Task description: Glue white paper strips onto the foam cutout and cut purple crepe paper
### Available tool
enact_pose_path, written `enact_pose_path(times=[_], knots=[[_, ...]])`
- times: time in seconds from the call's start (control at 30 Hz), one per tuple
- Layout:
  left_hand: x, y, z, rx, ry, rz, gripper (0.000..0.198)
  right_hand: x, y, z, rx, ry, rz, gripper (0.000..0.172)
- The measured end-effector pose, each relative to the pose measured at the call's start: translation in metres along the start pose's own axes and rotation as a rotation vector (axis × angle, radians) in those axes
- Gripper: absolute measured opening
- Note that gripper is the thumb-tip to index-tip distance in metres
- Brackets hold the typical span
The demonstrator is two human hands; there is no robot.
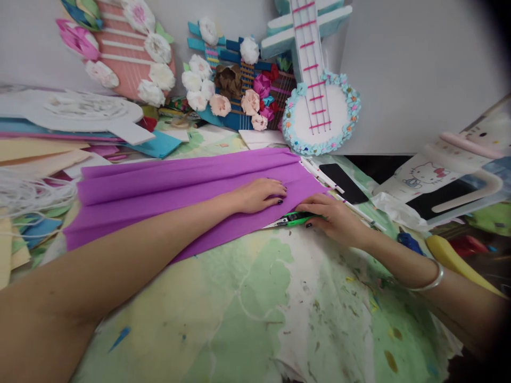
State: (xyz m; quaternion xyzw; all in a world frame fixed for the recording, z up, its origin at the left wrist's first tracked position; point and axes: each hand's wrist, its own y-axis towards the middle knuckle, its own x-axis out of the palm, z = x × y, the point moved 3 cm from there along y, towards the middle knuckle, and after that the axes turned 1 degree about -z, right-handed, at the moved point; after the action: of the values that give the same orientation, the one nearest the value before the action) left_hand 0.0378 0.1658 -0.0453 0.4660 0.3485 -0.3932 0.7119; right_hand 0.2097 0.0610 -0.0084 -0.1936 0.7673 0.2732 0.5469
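Note:
A wide sheet of purple crepe paper (187, 186) lies across the table with soft folds along its length. My left hand (261, 195) rests flat on the sheet near its right end, fingers stretched out. At the sheet's lower right edge, my right hand (331, 215) grips a green and black utility knife (293, 218). The knife's tip points left along the paper's near edge. White sticks with dark marks (323, 174) lie at the sheet's right end, partly covered by it.
Decorated paper instruments lean on the wall, among them a blue-flowered banjo shape (319, 119). A dark phone-like slab (344, 182) lies right of the paper, before a Hello Kitty cup (427, 170). White cords (35, 186) and stacked card (43, 149) crowd the left.

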Motion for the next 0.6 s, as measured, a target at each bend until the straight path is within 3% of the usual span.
enact_pose_path(times=[0.6], knots=[[0.002,0.002,-0.005,-0.021,-0.049,0.015,0.027,0.013,0.023,-0.017,-0.075,0.036,0.008,0.032]])
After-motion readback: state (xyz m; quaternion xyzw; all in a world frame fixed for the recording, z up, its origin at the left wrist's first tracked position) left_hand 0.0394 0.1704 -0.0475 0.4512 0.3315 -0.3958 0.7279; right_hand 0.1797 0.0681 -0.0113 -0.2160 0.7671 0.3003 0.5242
